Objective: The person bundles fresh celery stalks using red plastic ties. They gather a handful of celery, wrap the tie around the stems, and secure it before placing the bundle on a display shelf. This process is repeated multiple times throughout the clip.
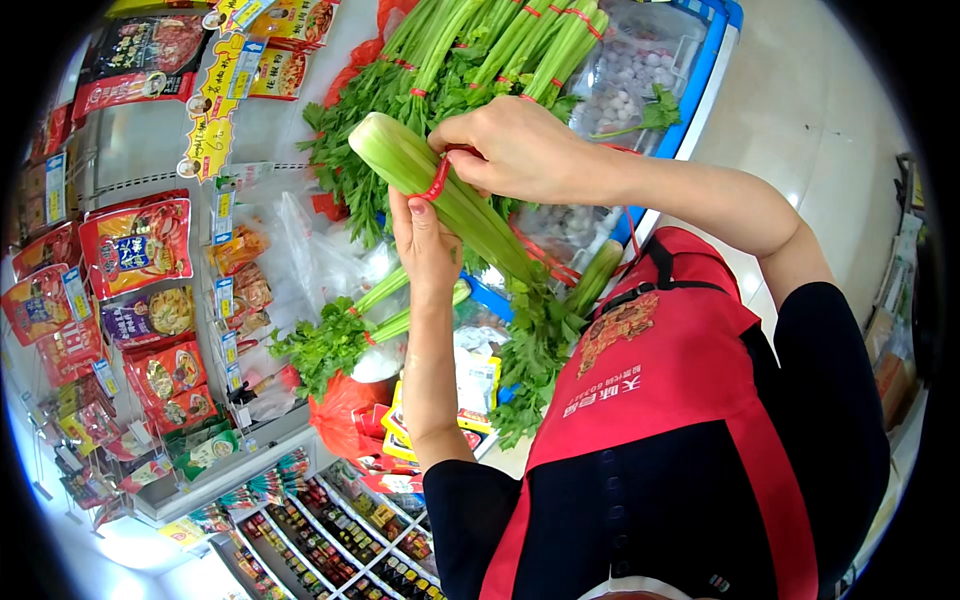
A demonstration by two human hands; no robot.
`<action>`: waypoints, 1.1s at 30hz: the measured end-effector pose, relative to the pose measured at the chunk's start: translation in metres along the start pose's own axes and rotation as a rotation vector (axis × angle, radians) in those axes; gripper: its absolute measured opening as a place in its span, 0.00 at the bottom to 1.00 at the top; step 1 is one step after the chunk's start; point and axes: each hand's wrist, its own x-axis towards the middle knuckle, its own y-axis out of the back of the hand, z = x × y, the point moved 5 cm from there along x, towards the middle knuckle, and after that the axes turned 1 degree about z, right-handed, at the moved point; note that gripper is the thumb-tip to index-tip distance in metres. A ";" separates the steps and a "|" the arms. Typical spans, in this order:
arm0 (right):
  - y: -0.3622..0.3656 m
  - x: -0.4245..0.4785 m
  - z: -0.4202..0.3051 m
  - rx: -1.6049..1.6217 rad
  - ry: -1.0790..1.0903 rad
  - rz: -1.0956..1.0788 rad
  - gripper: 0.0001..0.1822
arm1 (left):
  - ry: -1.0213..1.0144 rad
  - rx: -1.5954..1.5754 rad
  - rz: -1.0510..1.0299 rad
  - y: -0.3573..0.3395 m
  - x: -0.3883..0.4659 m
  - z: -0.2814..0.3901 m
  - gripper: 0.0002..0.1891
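Note:
A thick bunch of celery slants across the middle, its pale cut base at the upper left and its leaves hanging toward my apron. My left hand grips the stalks from the near left side, thumb lying along them. A red tie band wraps around the stalks near the base. With fingers curled, my right hand pinches the band's end at the far side of the bunch; its fingers partly hide what they hold. Beneath and beyond lie several more celery bunches, bound with red bands.
Smaller leafy bunches lie beside clear plastic bags. A red plastic bag sits nearby. Packaged seasonings hang at the left. A blue-edged freezer case holds bagged frozen food. My red apron is close to the leaves.

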 end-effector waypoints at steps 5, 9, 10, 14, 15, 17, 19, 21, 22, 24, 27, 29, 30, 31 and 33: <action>0.001 0.007 -0.018 0.151 -0.095 -0.189 0.12 | -0.152 -0.077 -0.076 0.007 0.007 0.004 0.35; 0.014 0.008 -0.026 0.158 -0.013 -0.229 0.09 | -0.120 -0.043 -0.091 0.007 0.009 0.017 0.35; 0.021 0.008 -0.031 0.119 0.012 -0.227 0.09 | -0.077 -0.091 -0.078 0.007 0.007 0.020 0.33; 0.029 0.005 -0.043 0.124 0.037 -0.292 0.10 | 0.003 -0.092 -0.136 0.009 0.002 0.029 0.31; 0.030 0.004 -0.043 0.120 0.058 -0.286 0.10 | 0.004 -0.097 -0.142 0.008 0.002 0.030 0.31; 0.032 0.003 -0.042 0.112 0.100 -0.275 0.10 | 0.004 -0.091 -0.141 0.006 0.001 0.032 0.31; 0.032 0.002 -0.038 0.195 0.094 -0.298 0.10 | 0.007 -0.072 -0.134 0.004 0.003 0.032 0.31; 0.033 0.000 -0.038 0.222 0.104 -0.312 0.10 | -0.003 -0.057 -0.151 0.002 0.005 0.033 0.32; 0.036 -0.001 -0.039 0.208 0.116 -0.316 0.10 | -0.006 -0.050 -0.157 0.002 0.005 0.033 0.32; 0.038 -0.003 -0.040 0.152 0.123 -0.305 0.10 | -0.020 -0.027 -0.157 0.000 0.005 0.036 0.32; 0.037 -0.002 -0.035 0.041 0.094 -0.274 0.09 | 0.013 0.079 -0.130 -0.001 0.004 0.039 0.33; 0.031 0.003 -0.029 -0.016 0.059 -0.271 0.09 | 0.046 0.135 -0.115 -0.004 0.007 0.040 0.31; 0.029 0.004 -0.029 0.022 0.053 -0.239 0.09 | 0.053 0.145 -0.102 -0.004 0.008 0.043 0.28; 0.027 0.005 -0.028 0.060 0.046 -0.209 0.09 | 0.059 0.155 -0.088 -0.004 0.010 0.045 0.25; 0.022 0.005 -0.025 0.051 0.021 -0.150 0.09 | 0.097 0.288 -0.026 -0.004 0.011 0.040 0.18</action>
